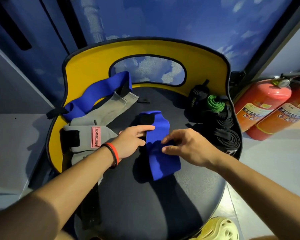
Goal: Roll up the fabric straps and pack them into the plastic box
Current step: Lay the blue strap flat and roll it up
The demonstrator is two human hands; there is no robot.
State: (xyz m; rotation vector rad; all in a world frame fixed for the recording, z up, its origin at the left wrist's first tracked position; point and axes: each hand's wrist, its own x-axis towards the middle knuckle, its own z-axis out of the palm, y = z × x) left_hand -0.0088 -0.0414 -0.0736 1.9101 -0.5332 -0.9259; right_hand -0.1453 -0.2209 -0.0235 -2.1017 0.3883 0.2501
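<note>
A blue fabric strap (160,129) with a black patch at its far end lies stretched out on the dark round seat (145,196). My left hand (131,142) rests on the strap's left edge with straight fingers. My right hand (185,146) pinches a fold in the middle of the strap. A second blue strap (100,94) and a grey strap (104,116) with a pink label lie at the left. Several rolled straps, black (227,134) and one green (215,103), sit packed at the right rim. I cannot make out a plastic box.
The seat has a yellow curved backrest (87,66) around its far side. Two red fire extinguishers (263,104) stand on the floor at the right. A pale shoe (218,229) shows at the bottom edge. Grey floor lies to the left.
</note>
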